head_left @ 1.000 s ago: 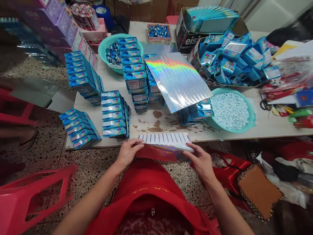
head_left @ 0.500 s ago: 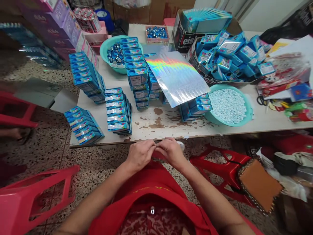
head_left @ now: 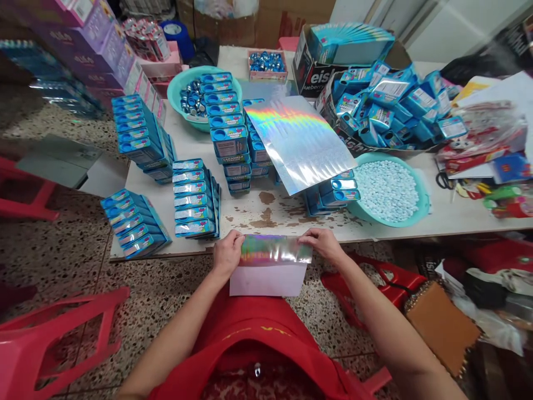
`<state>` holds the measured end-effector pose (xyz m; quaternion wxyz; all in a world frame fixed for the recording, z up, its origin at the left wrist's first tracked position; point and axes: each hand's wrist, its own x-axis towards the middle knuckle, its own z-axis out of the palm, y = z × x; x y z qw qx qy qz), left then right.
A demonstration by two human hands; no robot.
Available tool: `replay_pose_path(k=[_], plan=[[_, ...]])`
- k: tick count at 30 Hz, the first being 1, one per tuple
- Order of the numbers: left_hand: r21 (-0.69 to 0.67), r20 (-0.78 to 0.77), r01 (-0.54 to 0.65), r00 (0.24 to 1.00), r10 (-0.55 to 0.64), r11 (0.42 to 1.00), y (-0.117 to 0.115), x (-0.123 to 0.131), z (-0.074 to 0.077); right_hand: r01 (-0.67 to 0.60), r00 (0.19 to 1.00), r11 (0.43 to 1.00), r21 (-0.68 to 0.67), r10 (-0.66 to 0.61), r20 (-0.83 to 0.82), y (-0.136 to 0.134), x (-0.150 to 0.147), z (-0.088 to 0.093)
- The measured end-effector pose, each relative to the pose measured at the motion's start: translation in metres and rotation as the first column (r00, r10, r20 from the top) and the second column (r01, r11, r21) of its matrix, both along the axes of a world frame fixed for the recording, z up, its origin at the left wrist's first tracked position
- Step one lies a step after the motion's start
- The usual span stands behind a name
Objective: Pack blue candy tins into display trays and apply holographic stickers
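Above my lap I hold a sheet of shiny holographic paper (head_left: 268, 278) between both hands. Its upper part is bent over and shows the rainbow-silver face, while the lower part shows plain white. My left hand (head_left: 227, 254) pinches the sheet's left edge near the top. At the upper right corner, my right hand (head_left: 327, 243) grips it with thumb and fingers. A larger holographic sheet (head_left: 302, 144) lies tilted across stacks of blue candy boxes on the table. Near my left hand stands a row of blue boxes (head_left: 194, 200) with CARAMELO labels.
A turquoise basin of white candies (head_left: 387, 189) sits at the table's right front. Behind are another basin with blue caps (head_left: 194, 100) and a carton heaped with blue boxes (head_left: 383, 105). A red stool (head_left: 375, 283) stands right, a pink one (head_left: 62, 339) left.
My hands have moved apart from where they met at the table's edge. The holographic sheet now shows stretched between them, its white side hanging down. The view has shifted slightly.
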<state>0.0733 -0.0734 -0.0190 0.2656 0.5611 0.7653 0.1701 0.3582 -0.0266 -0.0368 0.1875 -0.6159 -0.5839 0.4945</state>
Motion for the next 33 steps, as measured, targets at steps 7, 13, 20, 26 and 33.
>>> replay_pose_path(k=[7, 13, 20, 26, 33], plan=[[-0.103, -0.330, 0.071, 0.939, -0.102, 0.992, 0.060, 0.021, -0.021, 0.095, 0.988, 0.995, -0.002, -0.095, -0.122, 0.043, 0.004, -0.049], [-0.015, -0.280, 0.489, 0.836, -0.473, 0.872, 0.111, 0.073, -0.030, 0.029, 0.997, 0.999, 0.042, -0.026, -0.073, 0.078, -0.028, -0.077], [-0.183, -0.073, 0.538, 0.827, -0.557, 0.823, 0.156, 0.079, -0.053, -0.023, 0.986, 0.992, 0.124, 0.002, 0.167, 0.092, -0.039, -0.074], [-0.165, -0.057, 0.523, 0.842, -0.537, 0.836, 0.161, 0.080, -0.057, -0.295, 0.806, 0.906, 0.305, 0.064, 0.588, 0.076, -0.049, -0.077], [-0.216, -0.002, 0.549, 0.826, -0.563, 0.807, 0.161, 0.081, -0.056, -0.501, 0.643, 0.770, 0.395, 0.027, 0.765, 0.048, -0.051, -0.095]])
